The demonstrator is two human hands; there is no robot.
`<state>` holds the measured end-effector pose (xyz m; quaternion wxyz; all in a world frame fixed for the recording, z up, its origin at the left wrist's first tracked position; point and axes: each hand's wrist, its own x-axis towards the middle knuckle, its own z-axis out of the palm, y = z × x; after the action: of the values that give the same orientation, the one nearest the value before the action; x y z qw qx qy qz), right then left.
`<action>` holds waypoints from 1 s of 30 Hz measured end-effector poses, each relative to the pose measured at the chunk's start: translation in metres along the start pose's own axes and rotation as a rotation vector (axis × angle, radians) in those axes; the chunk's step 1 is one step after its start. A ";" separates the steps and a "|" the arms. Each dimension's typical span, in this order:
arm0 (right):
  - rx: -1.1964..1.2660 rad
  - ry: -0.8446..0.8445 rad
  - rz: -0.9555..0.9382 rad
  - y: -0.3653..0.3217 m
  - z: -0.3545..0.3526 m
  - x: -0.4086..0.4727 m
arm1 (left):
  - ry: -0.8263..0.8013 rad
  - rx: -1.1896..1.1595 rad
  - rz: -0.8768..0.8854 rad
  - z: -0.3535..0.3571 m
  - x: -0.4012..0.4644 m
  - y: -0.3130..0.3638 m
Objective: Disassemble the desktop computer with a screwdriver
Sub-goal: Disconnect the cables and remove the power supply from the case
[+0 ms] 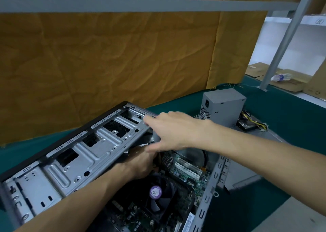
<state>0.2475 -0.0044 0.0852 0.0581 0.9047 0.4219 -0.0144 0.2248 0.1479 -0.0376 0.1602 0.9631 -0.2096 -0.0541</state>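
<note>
**Clerk:** As only the head view is on file, entries begin there. Item one: desktop computer case (74,154), lying open on the green worktop (291,126), near and left of centre, its drive-cage side tilted up toward the left.

**Checker:** Contents?

**Clerk:** Motherboard (187,171) exposed, CPU fan (156,193) near the middle. Power supply (222,108) stands outside the case, far and right, its cables (254,120) trailing beside it; judged already removed and set clear of the work.

**Checker:** Hands?

**Clerk:** Right hand (174,131) reaches across from the right, forearm nearly level, fingers extended and relaxed over the far end of the cage rail, grasping nothing plainly. Likely steadying the frame, though motion blur limits certainty. Left hand (141,164) comes up from the near left, wrist dipped under the cage edge, fingers curled inward around something dark down there; what it grips cannot be told.

**Checker:** Screwdriver?

**Clerk:** None visible. Backdrop: brown cloth (114,55) beyond the worktop.
</note>
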 end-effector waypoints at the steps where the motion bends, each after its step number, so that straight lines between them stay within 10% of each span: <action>1: -0.129 0.040 0.051 -0.001 0.000 0.001 | 0.002 0.010 -0.001 0.000 0.000 0.000; 6: 0.316 -0.196 -0.051 0.008 -0.013 0.000 | -0.009 0.034 -0.032 -0.001 -0.001 0.001; 12: -0.111 0.062 0.079 0.003 0.002 0.002 | -0.017 0.047 -0.028 -0.002 0.001 0.002; 17: 0.449 -0.140 -0.058 0.008 -0.007 -0.001 | -0.008 0.040 -0.022 0.000 0.000 -0.001; 21: -0.167 0.096 0.078 -0.006 -0.001 -0.001 | 0.011 -0.022 0.057 0.000 -0.001 -0.001; 26: 0.234 -0.098 0.002 0.000 -0.013 -0.003 | -0.002 -0.005 0.022 0.000 -0.003 -0.001; 30: -0.180 0.089 0.125 -0.008 -0.006 -0.003 | 0.014 -0.042 0.011 -0.001 -0.002 0.003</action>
<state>0.2391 -0.0012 0.0904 0.1209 0.9202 0.3663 0.0671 0.2217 0.1469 -0.0353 0.1820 0.9587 -0.2127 -0.0507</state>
